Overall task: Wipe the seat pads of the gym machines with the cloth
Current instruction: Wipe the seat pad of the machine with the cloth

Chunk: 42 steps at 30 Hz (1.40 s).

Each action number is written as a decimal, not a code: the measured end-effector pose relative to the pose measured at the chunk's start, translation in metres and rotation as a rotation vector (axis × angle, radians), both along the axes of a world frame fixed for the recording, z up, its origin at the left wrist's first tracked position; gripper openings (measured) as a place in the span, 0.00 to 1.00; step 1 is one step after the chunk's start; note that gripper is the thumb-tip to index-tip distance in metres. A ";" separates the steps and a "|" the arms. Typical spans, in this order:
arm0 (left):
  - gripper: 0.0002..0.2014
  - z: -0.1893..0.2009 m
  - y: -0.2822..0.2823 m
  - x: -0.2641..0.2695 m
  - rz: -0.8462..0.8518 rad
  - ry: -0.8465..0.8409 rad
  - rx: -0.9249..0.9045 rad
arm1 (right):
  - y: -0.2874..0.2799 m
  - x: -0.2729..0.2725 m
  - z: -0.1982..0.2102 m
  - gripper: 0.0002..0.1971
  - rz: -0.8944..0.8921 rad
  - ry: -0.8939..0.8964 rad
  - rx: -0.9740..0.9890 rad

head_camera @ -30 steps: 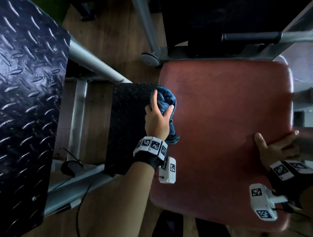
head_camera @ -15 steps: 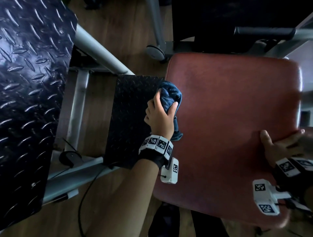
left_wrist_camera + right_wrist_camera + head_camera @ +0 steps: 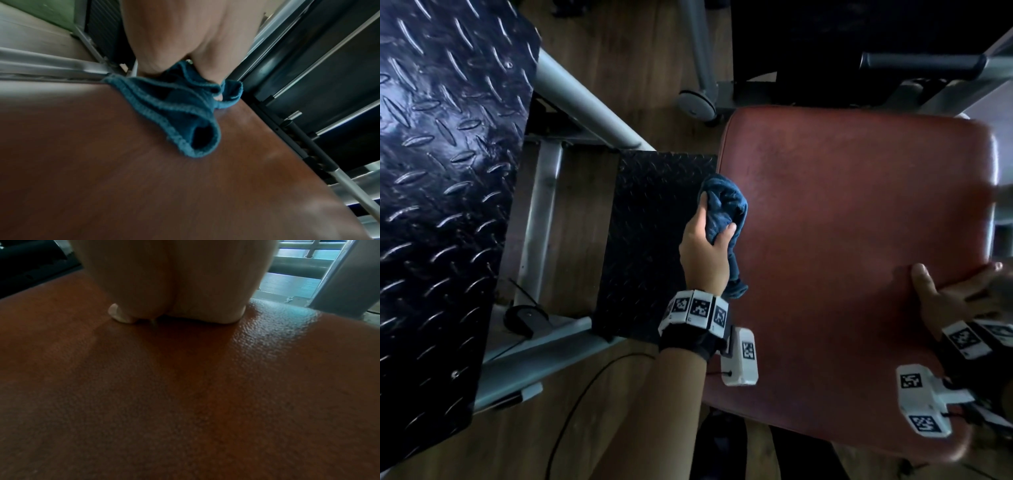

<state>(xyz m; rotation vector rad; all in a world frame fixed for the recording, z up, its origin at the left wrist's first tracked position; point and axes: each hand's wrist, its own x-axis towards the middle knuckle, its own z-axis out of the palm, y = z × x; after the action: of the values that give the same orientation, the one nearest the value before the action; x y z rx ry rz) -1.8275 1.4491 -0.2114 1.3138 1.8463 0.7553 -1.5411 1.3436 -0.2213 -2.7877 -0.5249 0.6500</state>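
A red seat pad (image 3: 859, 240) fills the right half of the head view. My left hand (image 3: 715, 217) grips a bunched blue cloth (image 3: 726, 205) and presses it against the pad's left edge. In the left wrist view the cloth (image 3: 174, 113) trails in folds on the pad (image 3: 102, 162) below my palm. My right hand (image 3: 955, 284) rests on the pad near its right edge, thumb on top and fingers stretched toward the edge. In the right wrist view the palm lies on the pad (image 3: 185, 394) and hides the fingers.
A large black diamond-plate footplate (image 3: 448, 171) stands at the left, a smaller one (image 3: 654, 240) right beside the pad. Grey frame tubes (image 3: 585, 102) cross between them. A black cable (image 3: 585, 394) lies on the wooden floor. A dark handle bar (image 3: 921, 63) runs behind the pad.
My left hand with the cloth has slid a little toward me along the pad's left edge. The right hand has stayed where it was on the pad.
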 end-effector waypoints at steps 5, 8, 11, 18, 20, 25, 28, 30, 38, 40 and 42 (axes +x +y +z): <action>0.31 -0.001 -0.048 -0.013 0.019 -0.020 -0.038 | 0.002 -0.002 0.000 0.55 -0.006 0.000 0.003; 0.31 -0.002 -0.042 -0.011 0.045 -0.003 -0.074 | 0.001 -0.004 0.002 0.56 -0.008 -0.041 -0.005; 0.30 -0.004 -0.019 -0.008 0.063 -0.019 -0.112 | 0.000 -0.005 -0.003 0.59 -0.011 -0.049 -0.003; 0.29 -0.001 -0.050 -0.009 0.043 0.028 -0.059 | 0.002 0.000 0.002 0.53 0.002 0.017 -0.036; 0.30 0.001 -0.054 -0.008 0.050 0.045 -0.072 | 0.000 0.000 0.002 0.54 0.014 -0.013 -0.019; 0.29 0.003 -0.021 0.001 0.026 0.056 -0.124 | 0.001 0.002 0.002 0.52 0.016 0.008 -0.039; 0.29 0.003 -0.024 0.002 0.012 0.065 -0.112 | 0.001 0.003 0.002 0.48 0.020 0.002 -0.041; 0.30 0.003 -0.042 -0.003 -0.003 0.088 -0.095 | 0.000 0.003 0.003 0.48 0.032 0.005 -0.049; 0.31 0.005 -0.086 -0.017 0.011 0.160 -0.147 | 0.003 0.001 0.011 0.48 0.041 0.048 -0.084; 0.30 0.006 -0.067 -0.015 -0.019 0.185 -0.173 | 0.002 0.002 0.008 0.49 0.042 0.030 -0.081; 0.30 0.006 -0.056 -0.013 -0.043 0.221 -0.184 | 0.003 0.003 0.008 0.50 0.051 0.021 -0.085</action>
<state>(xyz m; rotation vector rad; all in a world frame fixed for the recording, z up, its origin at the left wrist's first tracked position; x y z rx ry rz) -1.8400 1.3932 -0.2050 1.3555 2.0004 0.4198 -1.5384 1.3462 -0.2132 -2.8513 -0.5786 0.7272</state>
